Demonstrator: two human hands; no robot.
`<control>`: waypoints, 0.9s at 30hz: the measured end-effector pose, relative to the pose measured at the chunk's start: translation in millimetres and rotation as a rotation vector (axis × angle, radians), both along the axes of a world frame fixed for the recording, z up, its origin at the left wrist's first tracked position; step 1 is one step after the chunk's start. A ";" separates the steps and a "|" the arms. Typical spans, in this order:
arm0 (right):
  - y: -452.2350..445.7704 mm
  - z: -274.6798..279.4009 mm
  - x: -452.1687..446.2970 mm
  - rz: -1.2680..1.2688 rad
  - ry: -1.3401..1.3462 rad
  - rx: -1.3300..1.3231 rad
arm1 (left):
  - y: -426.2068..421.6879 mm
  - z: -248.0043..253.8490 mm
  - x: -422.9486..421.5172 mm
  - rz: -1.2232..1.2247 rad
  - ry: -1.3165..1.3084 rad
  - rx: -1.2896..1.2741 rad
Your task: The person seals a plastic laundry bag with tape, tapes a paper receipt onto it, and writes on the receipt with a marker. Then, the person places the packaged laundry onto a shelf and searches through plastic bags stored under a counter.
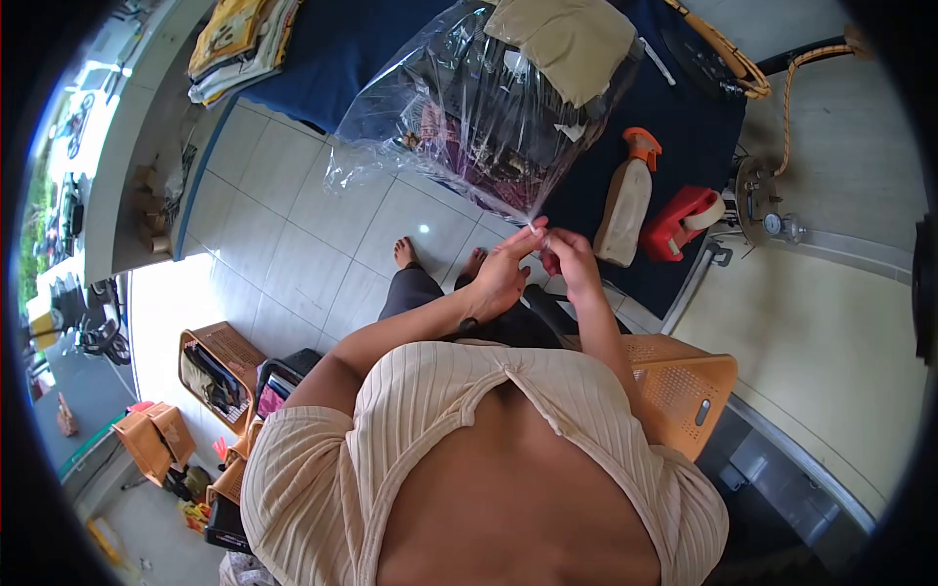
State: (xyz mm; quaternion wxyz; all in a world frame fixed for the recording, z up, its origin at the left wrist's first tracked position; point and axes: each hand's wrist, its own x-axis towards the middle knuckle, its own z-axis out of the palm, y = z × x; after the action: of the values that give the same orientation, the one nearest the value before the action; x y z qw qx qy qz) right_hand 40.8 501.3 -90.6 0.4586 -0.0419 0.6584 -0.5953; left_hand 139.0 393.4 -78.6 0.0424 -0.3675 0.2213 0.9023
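A large clear plastic bag (469,127) full of dark and patterned folded clothes lies on the blue-covered table. Its gathered corner reaches over the table's near edge to my hands. My left hand (503,273) pinches that corner, fingertips close together. Close beside it on the right, my right hand (570,262) has its fingers curled against the same gathered plastic. The fingertips of both hands nearly meet. Folded beige cloth (562,44) rests on top of the bag.
Right of the bag are a spray bottle (625,205) and a red tape dispenser (681,223). Folded clothes (244,44) lie at the table's upper left. Orange baskets (217,376) stand lower left, another basket (684,391) lower right. An iron's cord (788,107) hangs upper right.
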 end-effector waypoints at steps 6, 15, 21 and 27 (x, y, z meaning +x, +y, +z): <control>-3.3 49.1 17.8 0.180 1.502 0.010 | 2.1 -26.3 -5.9 -0.005 -0.074 -0.043; -7.5 37.9 -7.3 0.039 1.394 -0.097 | -11.0 -1.2 0.9 -0.008 0.001 0.165; -15.5 29.7 -51.5 -0.064 0.701 -0.137 | -46.0 37.7 22.2 -0.280 0.381 -1.079; -21.0 4.6 -85.4 0.010 0.477 -0.241 | -90.5 106.5 -33.6 -0.418 0.767 -1.749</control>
State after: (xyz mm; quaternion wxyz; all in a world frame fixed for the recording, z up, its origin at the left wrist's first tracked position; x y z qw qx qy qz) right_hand -44.6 480.3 -86.0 0.2850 -0.2385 0.6722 -0.6404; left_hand 105.4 302.9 27.9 -0.1608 0.0959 0.8721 0.4522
